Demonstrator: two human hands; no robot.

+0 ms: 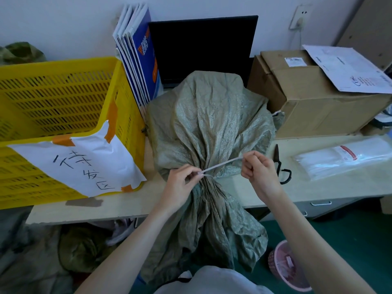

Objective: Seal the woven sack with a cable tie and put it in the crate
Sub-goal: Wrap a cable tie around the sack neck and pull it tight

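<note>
Item 1. Woven sack: grey-green, crumpled, lying on the desk at centre frame. Its neck is gathered into tight pleats at the near desk edge; the loose mouth hangs over the edge toward 6 o'clock.

Item 2. Cable tie: white, looped round the gathered neck. Its free tail runs taut from the neck toward 2 o'clock.

Item 3. Left hand: at the neck's 9 o'clock side, fingertips pinching the tie where it meets the sack; fingers curled narrow.

Item 4. Right hand: at 3 o'clock of the neck, fingers curled into a fist round the tail's end.

Item 5. Crate: yellow slotted plastic, at 9 o'clock of the sack, standing on the desk. A white paper sign with handwritten characters is fixed to its near wall with orange tape.

Item 6. Scissors: black-handled, flat on the desk just beyond the right hand.

Item 7. Bag of cable ties: clear plastic, at 3 o'clock.

Item 8. Cardboard box: at 2 o'clock, papers on top.

Item 9. Monitor: dark, at 12 o'clock behind the sack; blue-and-white folders lean between it and the crate.

Item 10. Pink basket: on the floor at 5 o'clock.
</note>
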